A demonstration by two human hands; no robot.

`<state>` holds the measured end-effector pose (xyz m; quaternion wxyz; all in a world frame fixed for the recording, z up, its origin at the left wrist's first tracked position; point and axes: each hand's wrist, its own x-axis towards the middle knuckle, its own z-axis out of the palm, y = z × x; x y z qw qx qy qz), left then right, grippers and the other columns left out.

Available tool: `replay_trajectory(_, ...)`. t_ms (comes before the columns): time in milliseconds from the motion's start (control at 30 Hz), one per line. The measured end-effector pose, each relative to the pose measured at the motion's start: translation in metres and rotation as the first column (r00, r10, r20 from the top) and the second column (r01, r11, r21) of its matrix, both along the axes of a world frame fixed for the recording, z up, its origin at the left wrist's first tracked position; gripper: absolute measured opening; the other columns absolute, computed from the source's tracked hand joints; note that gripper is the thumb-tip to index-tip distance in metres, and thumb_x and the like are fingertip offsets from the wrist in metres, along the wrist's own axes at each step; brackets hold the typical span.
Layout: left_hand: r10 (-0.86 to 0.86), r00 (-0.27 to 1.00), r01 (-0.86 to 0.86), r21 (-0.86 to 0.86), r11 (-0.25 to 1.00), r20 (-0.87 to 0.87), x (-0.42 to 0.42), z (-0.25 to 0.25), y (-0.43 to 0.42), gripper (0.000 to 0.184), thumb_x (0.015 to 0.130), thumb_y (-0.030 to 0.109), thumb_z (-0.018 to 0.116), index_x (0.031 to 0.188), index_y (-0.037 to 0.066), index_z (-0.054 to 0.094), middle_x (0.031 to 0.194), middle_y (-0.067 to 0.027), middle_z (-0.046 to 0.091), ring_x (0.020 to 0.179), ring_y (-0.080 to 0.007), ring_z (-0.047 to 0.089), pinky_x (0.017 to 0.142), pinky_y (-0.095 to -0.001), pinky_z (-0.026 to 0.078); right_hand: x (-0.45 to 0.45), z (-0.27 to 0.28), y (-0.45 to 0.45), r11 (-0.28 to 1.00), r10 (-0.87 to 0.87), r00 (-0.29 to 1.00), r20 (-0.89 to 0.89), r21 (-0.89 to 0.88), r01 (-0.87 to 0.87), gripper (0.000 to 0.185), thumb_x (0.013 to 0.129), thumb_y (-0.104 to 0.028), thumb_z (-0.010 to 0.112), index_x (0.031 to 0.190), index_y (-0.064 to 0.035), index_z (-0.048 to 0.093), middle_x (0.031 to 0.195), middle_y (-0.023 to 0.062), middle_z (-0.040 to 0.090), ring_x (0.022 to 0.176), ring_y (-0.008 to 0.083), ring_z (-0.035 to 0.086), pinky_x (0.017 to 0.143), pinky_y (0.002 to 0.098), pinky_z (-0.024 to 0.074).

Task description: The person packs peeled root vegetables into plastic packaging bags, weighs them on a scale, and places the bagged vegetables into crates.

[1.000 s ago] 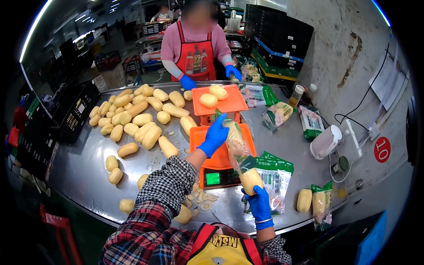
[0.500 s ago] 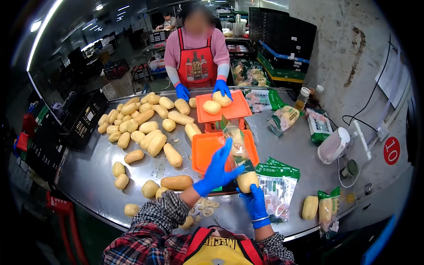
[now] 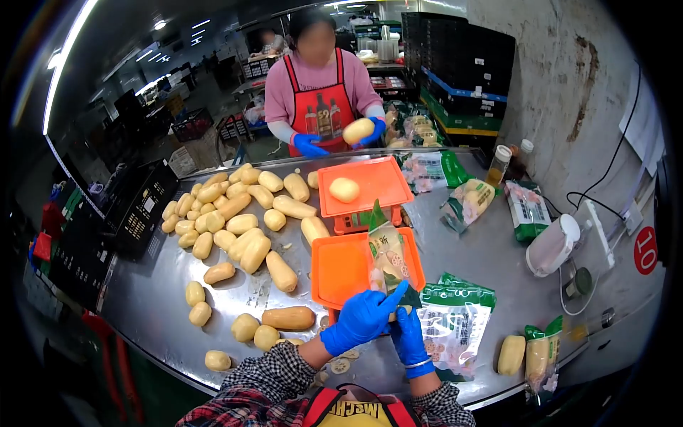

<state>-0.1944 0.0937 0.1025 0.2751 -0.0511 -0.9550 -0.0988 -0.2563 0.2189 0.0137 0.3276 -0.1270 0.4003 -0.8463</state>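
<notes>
A printed green-and-white lotus root bag stretches away from my hands, over the right part of the near orange scale tray. My left hand, in a blue glove, is closed at the bag's near end, its index finger stretched along it. In a matching glove, my right hand grips the same end from the right. Between them shows a small part of a pale lotus root piece; the rest is hidden by bag and fingers. Flat printed bags lie right of my right hand.
Many peeled lotus roots cover the metal table's left side. Opposite, a co-worker lifts a lotus root piece beside the far orange scale tray. A kettle, filled bags and bottles stand right. Black crates border the left.
My left hand has come down from spread fingers above the bag onto its near end. The lotus root piece there is now mostly covered. The co-worker has raised one piece off the far tray.
</notes>
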Motion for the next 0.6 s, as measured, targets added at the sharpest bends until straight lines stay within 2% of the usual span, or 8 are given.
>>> replay_trajectory(67, -0.040, 0.997, 0.043, 0.045, 0.998, -0.071, -0.003, -0.013, -0.003, 0.063, 0.072, 0.020, 0.069, 0.132, 0.010, 0.053, 0.067, -0.0046, 0.052, 0.058, -0.0222, 0.053, 0.050, -0.0355, 0.043, 0.001, -0.012, -0.001, 0.992, -0.006, 0.997, -0.072, 0.125, 0.015, 0.041, 0.094, -0.021, 0.059, 0.127, -0.0034, 0.043, 0.102, 0.0045, 0.059, 0.082, 0.0120, 0.059, 0.068, 0.0249, 0.0498)
replay_trajectory(100, -0.034, 0.996, 0.038, 0.046, 0.998, -0.081, -0.005, -0.019, -0.003, 0.062, 0.072, 0.020, 0.070, 0.131, 0.009, 0.054, 0.066, -0.0042, 0.052, 0.058, -0.0219, 0.053, 0.049, -0.0355, 0.043, 0.001, -0.007, 0.000, 0.981, -0.001, 0.994, -0.108, 0.193, 0.022, 0.039, 0.093, -0.015, 0.060, 0.126, -0.0020, 0.045, 0.103, 0.0042, 0.059, 0.084, 0.0119, 0.058, 0.070, 0.0254, 0.0501)
replay_trajectory(200, -0.013, 0.999, 0.016, 0.049, 0.999, -0.044, -0.003, -0.016, -0.005, 0.059, 0.072, 0.019, 0.071, 0.128, 0.009, 0.057, 0.064, -0.0029, 0.051, 0.057, -0.0211, 0.054, 0.049, -0.0353, 0.042, -0.007, -0.005, -0.005, 0.982, 0.008, 0.978, -0.208, 0.185, 0.031, 0.037, 0.092, -0.014, 0.059, 0.125, -0.0004, 0.047, 0.107, 0.0048, 0.058, 0.087, 0.0117, 0.057, 0.073, 0.0256, 0.0499)
replay_trajectory(233, -0.009, 1.000, 0.010, 0.047, 0.999, -0.025, -0.003, -0.011, -0.005, 0.058, 0.072, 0.019, 0.071, 0.128, 0.010, 0.057, 0.063, -0.0025, 0.051, 0.057, -0.0208, 0.054, 0.049, -0.0351, 0.042, -0.007, 0.006, -0.008, 0.994, -0.013, 0.994, -0.113, 0.110, 0.026, 0.036, 0.092, -0.014, 0.061, 0.123, 0.0006, 0.050, 0.109, 0.0060, 0.058, 0.091, 0.0127, 0.057, 0.077, 0.0262, 0.0497)
replay_trajectory(333, 0.070, 0.996, -0.068, 0.042, 0.997, -0.054, -0.005, -0.007, -0.009, 0.062, 0.070, 0.021, 0.073, 0.129, 0.011, 0.057, 0.062, -0.0011, 0.050, 0.056, -0.0197, 0.053, 0.051, -0.0341, 0.041, -0.010, -0.002, -0.022, 0.994, -0.074, 0.973, -0.216, 0.060, 0.089, 0.038, 0.092, -0.015, 0.061, 0.124, 0.0000, 0.049, 0.110, 0.0065, 0.057, 0.096, 0.0138, 0.055, 0.082, 0.0266, 0.0482)
replay_trajectory(467, 0.186, 0.982, -0.180, 0.131, 0.975, -0.036, -0.004, 0.006, -0.014, 0.069, 0.068, 0.019, 0.075, 0.133, 0.013, 0.054, 0.062, -0.0004, 0.048, 0.055, -0.0202, 0.051, 0.053, -0.0333, 0.041, -0.018, 0.000, -0.031, 0.992, -0.033, 0.938, -0.345, 0.100, 0.071, 0.038, 0.091, -0.014, 0.061, 0.125, 0.0011, 0.049, 0.113, 0.0071, 0.057, 0.100, 0.0144, 0.055, 0.087, 0.0271, 0.0463)
replay_trajectory(567, 0.228, 0.973, -0.225, 0.090, 0.970, -0.021, -0.004, 0.006, -0.020, 0.073, 0.066, 0.014, 0.074, 0.135, 0.016, 0.052, 0.062, -0.0010, 0.047, 0.055, -0.0210, 0.050, 0.053, -0.0335, 0.040, -0.023, -0.009, -0.038, 0.978, -0.084, 0.814, -0.575, 0.108, 0.176, 0.038, 0.090, -0.011, 0.061, 0.124, 0.0026, 0.049, 0.113, 0.0072, 0.057, 0.099, 0.0150, 0.056, 0.086, 0.0277, 0.0470)
replay_trajectory(600, 0.243, 0.970, -0.242, 0.052, 0.969, -0.017, -0.005, 0.006, -0.022, 0.073, 0.066, 0.013, 0.073, 0.136, 0.017, 0.052, 0.062, -0.0015, 0.047, 0.055, -0.0215, 0.050, 0.053, -0.0339, 0.040, -0.022, -0.009, -0.038, 0.983, -0.049, 0.862, -0.504, 0.128, 0.130, 0.041, 0.090, -0.009, 0.060, 0.127, 0.0025, 0.047, 0.114, 0.0071, 0.057, 0.099, 0.0152, 0.056, 0.086, 0.0277, 0.0470)
